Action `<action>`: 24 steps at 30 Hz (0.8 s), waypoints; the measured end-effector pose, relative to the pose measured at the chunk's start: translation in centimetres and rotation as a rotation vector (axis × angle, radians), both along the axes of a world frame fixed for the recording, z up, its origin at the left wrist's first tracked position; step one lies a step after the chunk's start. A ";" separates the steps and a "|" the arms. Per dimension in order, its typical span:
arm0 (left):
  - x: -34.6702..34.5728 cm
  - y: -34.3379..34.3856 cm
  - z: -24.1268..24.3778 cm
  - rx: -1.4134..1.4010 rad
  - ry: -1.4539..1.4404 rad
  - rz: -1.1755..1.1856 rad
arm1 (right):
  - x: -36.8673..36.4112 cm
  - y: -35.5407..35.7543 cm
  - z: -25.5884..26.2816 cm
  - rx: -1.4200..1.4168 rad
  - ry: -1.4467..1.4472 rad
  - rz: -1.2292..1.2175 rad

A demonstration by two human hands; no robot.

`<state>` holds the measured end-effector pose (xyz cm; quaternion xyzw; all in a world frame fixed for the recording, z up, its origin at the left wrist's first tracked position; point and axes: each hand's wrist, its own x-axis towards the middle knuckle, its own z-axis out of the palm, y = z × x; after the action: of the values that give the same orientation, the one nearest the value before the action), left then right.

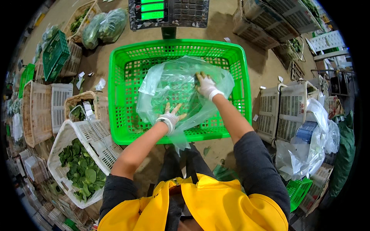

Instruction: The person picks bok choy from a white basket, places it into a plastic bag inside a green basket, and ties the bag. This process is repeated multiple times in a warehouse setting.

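A clear plastic bag (170, 86) lies spread inside a bright green plastic basket (177, 44) with slotted walls. My left hand (170, 118), in a white glove with soiled fingertips, presses on the near part of the bag with its fingers spread. Farther right, my gloved right hand (206, 85) rests against the bag, fingers apart; whether it pinches any film is hard to see. One end of the bag hangs over the basket's near rim. Beyond the far rim stands the lit display and keypad of an electronic scale (169, 13).
To the left, a tilted white crate (62, 173) holds leafy greens (83, 170). Filled plastic bags (105, 27) sit at the far left. Stacked crates (268, 23) rise at the far right. White crates (292, 106) and loose plastic film (306, 153) are on the right.
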<state>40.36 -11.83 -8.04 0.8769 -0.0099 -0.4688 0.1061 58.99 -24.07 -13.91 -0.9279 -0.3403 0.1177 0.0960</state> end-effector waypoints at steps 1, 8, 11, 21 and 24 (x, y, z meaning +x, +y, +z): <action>0.1 -0.1 -0.1 -0.005 0.021 -0.011 | 1.8 0.1 0.1 0.045 0.103 -0.044; 4.1 1.4 -0.3 -0.080 -0.507 0.272 | -2.4 1.9 5.0 0.090 0.276 0.039; 3.2 4.1 -2.0 0.172 -0.570 0.431 | -4.1 -0.2 3.7 -0.510 0.261 0.206; 4.0 5.2 -3.2 0.274 -0.342 0.255 | -13.1 -2.2 13.5 0.450 0.268 0.300; 4.0 6.5 -2.5 0.083 -0.390 0.167 | -20.7 -7.2 15.6 0.714 0.378 0.102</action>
<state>44.33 -5.38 -10.59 0.9523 0.0617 -0.2800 0.1041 38.34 -31.23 1.72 -0.7802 -0.3818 0.1652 0.4672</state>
